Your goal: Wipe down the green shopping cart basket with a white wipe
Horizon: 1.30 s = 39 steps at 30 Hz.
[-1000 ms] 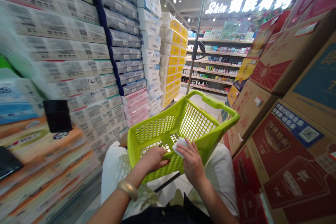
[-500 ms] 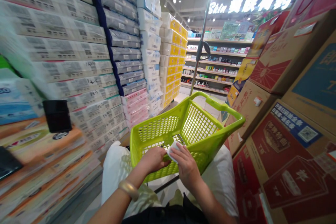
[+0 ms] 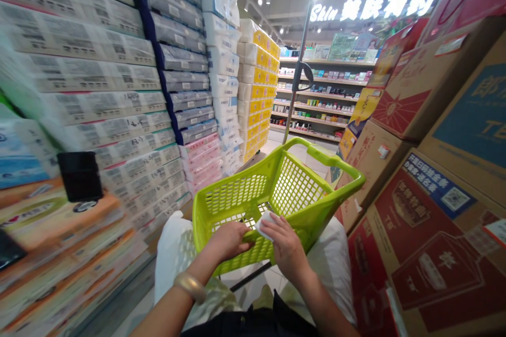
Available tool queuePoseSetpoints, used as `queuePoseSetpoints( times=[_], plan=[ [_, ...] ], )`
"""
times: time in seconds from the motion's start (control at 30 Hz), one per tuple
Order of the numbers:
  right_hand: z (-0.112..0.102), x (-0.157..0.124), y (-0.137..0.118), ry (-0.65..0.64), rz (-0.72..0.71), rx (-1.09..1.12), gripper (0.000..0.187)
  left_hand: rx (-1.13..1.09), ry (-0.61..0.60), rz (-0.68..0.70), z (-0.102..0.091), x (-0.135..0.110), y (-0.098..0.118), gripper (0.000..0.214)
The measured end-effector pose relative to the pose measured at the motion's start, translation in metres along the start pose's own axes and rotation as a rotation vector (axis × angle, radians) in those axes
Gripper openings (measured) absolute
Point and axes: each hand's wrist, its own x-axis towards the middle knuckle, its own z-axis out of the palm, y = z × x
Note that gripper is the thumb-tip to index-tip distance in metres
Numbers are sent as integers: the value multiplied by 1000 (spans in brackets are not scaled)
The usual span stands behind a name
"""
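A lime-green plastic shopping basket (image 3: 300,205) rests on my lap, tilted away from me. My left hand (image 3: 228,240) grips the basket's near rim, fingers curled over it. My right hand (image 3: 285,245) presses a small white cloth (image 3: 263,222) against the same rim, fingers closed around the cloth. A gold bangle (image 3: 191,285) sits on my left wrist. The basket looks empty inside.
Tall stacks of packaged tissue (image 3: 118,89) line the left side. Cardboard boxes (image 3: 430,184) are piled on the right. A metal pole (image 3: 300,58) rises behind the basket. Store shelves (image 3: 324,100) with goods stand at the aisle's far end under a lit sign (image 3: 375,8).
My right hand with the cloth has slid a little along the near rim, left then back right. The basket has shifted slightly. My left hand keeps its grip.
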Motion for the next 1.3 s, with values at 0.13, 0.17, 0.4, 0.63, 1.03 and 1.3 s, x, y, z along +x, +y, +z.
queuePoseSetpoints(
  times=[0.13,0.17,0.4,0.63,1.03,1.3],
  plan=[
    [-16,0,23,189,162,-103,52,-4,-2,5,-2,-1,2,17],
    [-19,0,27,233,197,-129,51,-5,-1,2,-3,-1,3,18],
    [9,-3,-12,8,-1,12,51,-2,15,-33,-2,0,5,19],
    [-29,-2,27,238,202,-156,51,-10,7,-20,-5,0,8,19],
    [-11,-6,8,109,118,-90,54,-11,15,-27,-4,0,8,16],
    [-20,-7,21,217,187,-185,50,-42,19,-29,-5,0,8,17]
  ],
)
